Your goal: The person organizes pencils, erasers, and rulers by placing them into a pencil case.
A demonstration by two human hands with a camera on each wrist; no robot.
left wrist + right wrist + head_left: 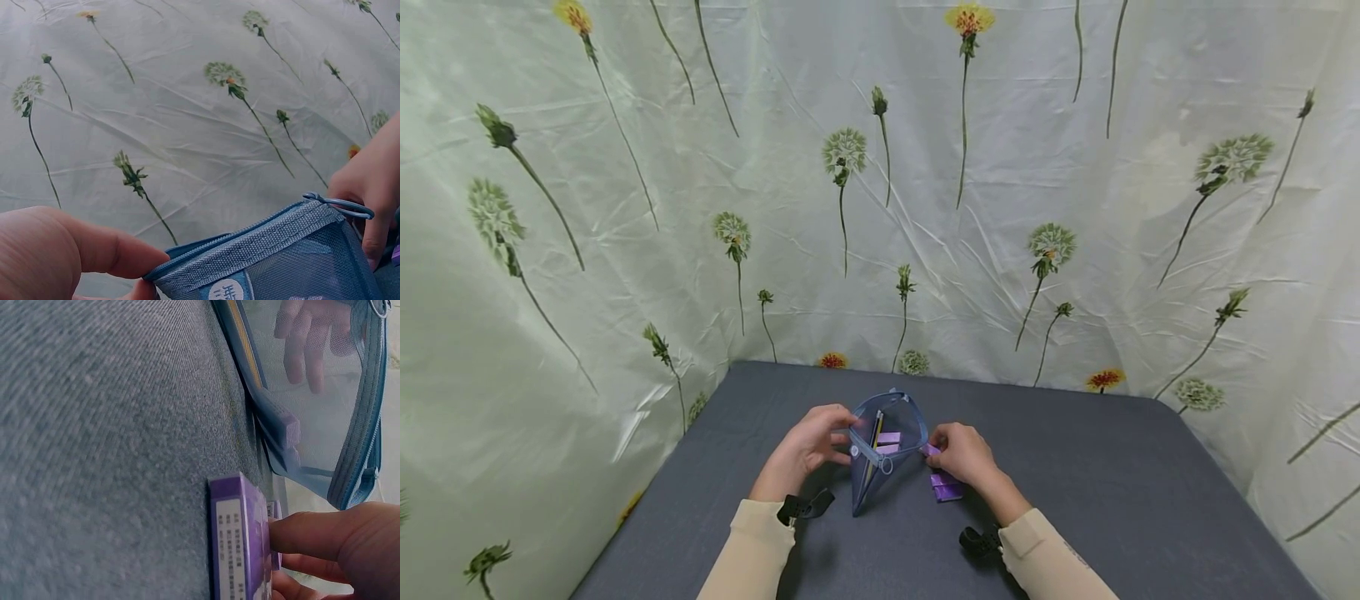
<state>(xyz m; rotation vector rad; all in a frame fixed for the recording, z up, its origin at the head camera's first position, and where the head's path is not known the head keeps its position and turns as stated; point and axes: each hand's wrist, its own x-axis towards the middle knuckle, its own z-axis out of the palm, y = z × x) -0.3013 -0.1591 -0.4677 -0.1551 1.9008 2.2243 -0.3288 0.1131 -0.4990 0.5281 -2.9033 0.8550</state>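
Observation:
A blue mesh zipper pouch (pixel 859 483) stands upright with its mouth open. Through the mesh I see yellow and dark pencils (pixel 876 433) and purple boxes (pixel 888 438). My left hand (pixel 805 442) pinches the pouch's left rim between thumb and finger; the left wrist view shows this grip on the zipper edge (pixel 219 256). Just right of the pouch, my right hand (pixel 966 454) pinches a small purple box (pixel 931 450) by its end. Nearer to me lie more purple boxes (pixel 947 490); one printed box (pixel 234 531) is close up in the right wrist view, partly covering the held one.
Dark grey cloth covers the table (pixel 1075 500). Behind and at the sides hangs a pale curtain (pixel 790 275) with printed dandelions. Black straps (pixel 805 506) sit on both wrists. A ring pull (pixel 347 205) hangs from the pouch's zipper.

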